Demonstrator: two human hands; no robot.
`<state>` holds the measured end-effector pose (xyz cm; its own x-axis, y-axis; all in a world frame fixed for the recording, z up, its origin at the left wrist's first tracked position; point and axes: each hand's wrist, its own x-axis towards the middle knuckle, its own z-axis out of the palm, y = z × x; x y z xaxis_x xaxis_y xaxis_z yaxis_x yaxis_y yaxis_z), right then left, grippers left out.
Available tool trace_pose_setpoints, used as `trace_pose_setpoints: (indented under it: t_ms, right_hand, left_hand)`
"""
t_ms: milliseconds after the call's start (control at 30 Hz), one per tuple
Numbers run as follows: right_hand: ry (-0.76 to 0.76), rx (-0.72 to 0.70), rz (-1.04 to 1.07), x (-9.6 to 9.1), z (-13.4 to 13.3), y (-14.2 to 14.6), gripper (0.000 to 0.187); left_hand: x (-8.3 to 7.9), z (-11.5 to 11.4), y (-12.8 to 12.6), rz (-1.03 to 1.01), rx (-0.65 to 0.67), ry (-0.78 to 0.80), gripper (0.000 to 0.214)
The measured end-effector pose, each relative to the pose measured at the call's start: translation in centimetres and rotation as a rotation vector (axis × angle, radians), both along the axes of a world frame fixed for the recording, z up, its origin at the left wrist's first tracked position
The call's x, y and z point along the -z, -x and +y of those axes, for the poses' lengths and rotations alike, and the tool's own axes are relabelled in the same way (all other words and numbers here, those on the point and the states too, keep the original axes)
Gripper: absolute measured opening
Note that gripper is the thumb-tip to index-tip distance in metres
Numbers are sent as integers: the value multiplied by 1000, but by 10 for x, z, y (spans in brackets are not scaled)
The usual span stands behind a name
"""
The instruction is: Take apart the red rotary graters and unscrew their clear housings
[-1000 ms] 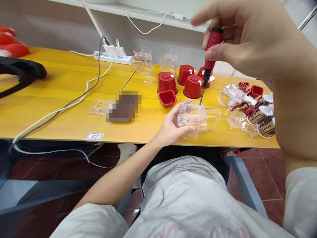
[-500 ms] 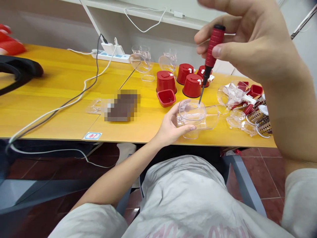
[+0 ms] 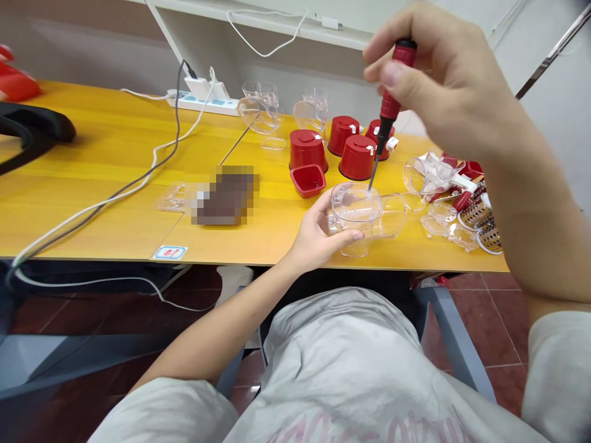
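Note:
My left hand is wrapped round a clear plastic housing near the table's front edge, thumb along its near side. Above it, my right hand grips a screwdriver with a red and black handle. The screwdriver stands nearly upright, and its tip meets the far right part of the housing's round rim. Whether a screw sits under the tip is too small to tell. Just beyond the housing lies a small red square cup with small dark bits inside, probably screws.
Several red round containers stand behind. Two clear housings are at the back beside a white power strip. Clear parts and perforated metal drums crowd the right. Cables cross the left; a blurred dark object lies mid-table.
My right hand has come down and its fingers have shifted round the screwdriver handle. The tip stays on the housing's rim. My left hand keeps its hold; the view has shifted slightly.

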<state>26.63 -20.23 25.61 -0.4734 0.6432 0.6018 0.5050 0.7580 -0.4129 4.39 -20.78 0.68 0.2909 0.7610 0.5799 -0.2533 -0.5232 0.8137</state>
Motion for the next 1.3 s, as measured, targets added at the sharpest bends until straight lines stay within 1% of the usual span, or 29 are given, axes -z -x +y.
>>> trace_pose_setpoints:
  t_ms: [67, 100, 133, 233, 267, 300, 367, 400, 433, 467, 500, 567, 633, 667, 700, 767, 800, 833, 867, 900, 967, 1000, 1033, 1067, 1167, 1200, 1233, 1267, 1300]
  right_hand:
    - [-163, 151, -82, 3, -4, 4, 20]
    - [-185, 162, -75, 4, -5, 6, 23]
    - [-156, 120, -37, 5, -5, 6, 27]
    - [59, -100, 139, 6, -2, 6, 38]
    - [99, -143, 176, 7, -1, 5, 38]
    - [102, -144, 182, 7, 0, 6, 33]
    - [-5, -29, 97, 7, -2, 7, 16]
    - [-82, 54, 40, 7, -4, 8, 13]
    - [-140, 121, -1, 7, -5, 9, 16]
    - [-162, 149, -2, 7, -6, 10, 20]
    - [-136, 125, 34, 6, -7, 10, 26]
    - [3, -36, 187, 6, -5, 10, 42]
    - [150, -196, 281, 7, -3, 8, 49]
    - [168, -218, 272, 7, -2, 8, 46]
    - [131, -187, 224, 8, -2, 7, 40]
    - [-35, -16, 56, 9, -3, 7, 26]
    - [-120, 74, -7, 9, -4, 7, 24]
    - [-169, 130, -31, 9, -5, 7, 26]
    - [-169, 129, -16, 8, -5, 7, 30]
    - [-121, 71, 26, 8, -5, 6, 35]
    - [43, -103, 137, 7, -4, 4, 48]
    - [107, -175, 173, 7, -4, 4, 50]
    - [132, -207, 178, 7, -4, 3, 50]
    - [110, -182, 153, 7, -5, 4, 46]
    - [-111, 63, -17, 9, -7, 5, 25]
    - [-155, 115, -36, 10, -8, 6, 24]
    - [-149, 118, -11, 10, -8, 7, 26]
    - [-112, 63, 55, 10, -7, 7, 31]
    - [-44, -25, 141, 10, -6, 7, 40]
  left_hand:
    - [1, 0, 0, -11, 12, -21, 103]
    - [1, 1, 0, -14, 16, -29, 103]
    - [1, 1, 0, -13, 16, -31, 103]
    - [1, 1, 0, 0, 12, -4, 104]
    - [1, 0, 0, 3, 12, 5, 105]
    - [1, 0, 0, 8, 10, 10, 106]
    - [0, -1, 0, 27, -5, 3, 106]
    - [0, -1, 0, 37, -16, -7, 107]
    - [0, -1, 0, 43, -29, -22, 110]
    - [0, -1, -1, 43, -43, -40, 114]
    - [1, -1, -1, 41, -55, -58, 119]
    - [2, -1, 0, 39, -63, -95, 125]
    - [3, -1, 1, 50, -49, -136, 116]
    - [3, -1, 1, 57, -38, -154, 108]
    - [3, -1, 2, 64, -32, -166, 101]
    - [2, -1, 4, 79, -35, -166, 93]
    - [2, -1, 4, 87, -40, -157, 93]
    - [1, -1, 5, 92, -42, -149, 94]
    - [0, -1, 5, 91, -41, -146, 94]
    - [0, -1, 5, 85, -38, -150, 93]
    - [-1, -1, 5, 76, -37, -161, 92]
    - [-2, -1, 5, 78, -40, -163, 92]
    - [-2, -1, 5, 84, -45, -162, 92]
    - [-2, -1, 5, 90, -50, -157, 93]
    - [-2, -1, 4, 93, -55, -153, 95]
    - [-2, -1, 4, 88, -54, -156, 95]
    - [-2, -1, 4, 81, -52, -161, 94]
    - [-2, -1, 4, 76, -52, -166, 93]
    - [-2, -1, 4, 73, -53, -170, 93]
